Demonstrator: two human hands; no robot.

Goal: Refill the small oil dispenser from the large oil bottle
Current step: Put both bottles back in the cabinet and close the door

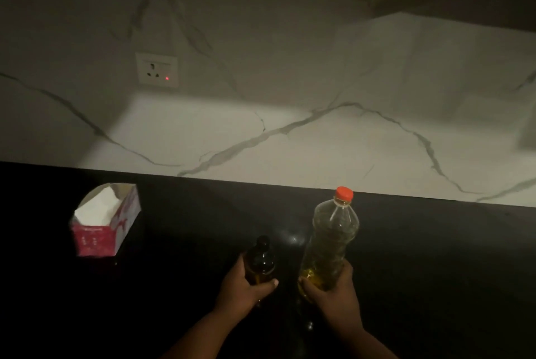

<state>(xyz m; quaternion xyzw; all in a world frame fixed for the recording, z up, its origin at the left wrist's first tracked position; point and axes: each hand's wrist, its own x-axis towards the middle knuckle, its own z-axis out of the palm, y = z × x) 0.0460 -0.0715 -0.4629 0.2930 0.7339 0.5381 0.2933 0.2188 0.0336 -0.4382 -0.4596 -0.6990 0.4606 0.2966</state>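
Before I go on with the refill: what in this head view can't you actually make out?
- Small oil dispenser: dark glass on a dark counter; its oil level and top are unclear, and the left hand covers its base.
- Large oil bottle: the right hand hides its bottom.
- Red box: print too small and dim.
- Forearms: cut off by the bottom edge.

Both bottle bases — hidden by hands (246,286).

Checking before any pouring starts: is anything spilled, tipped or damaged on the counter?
No spill shows. The large oil bottle is capped and leans in the right hand; the left hand holds the small oil dispenser. The tissue box has a torn-open top.
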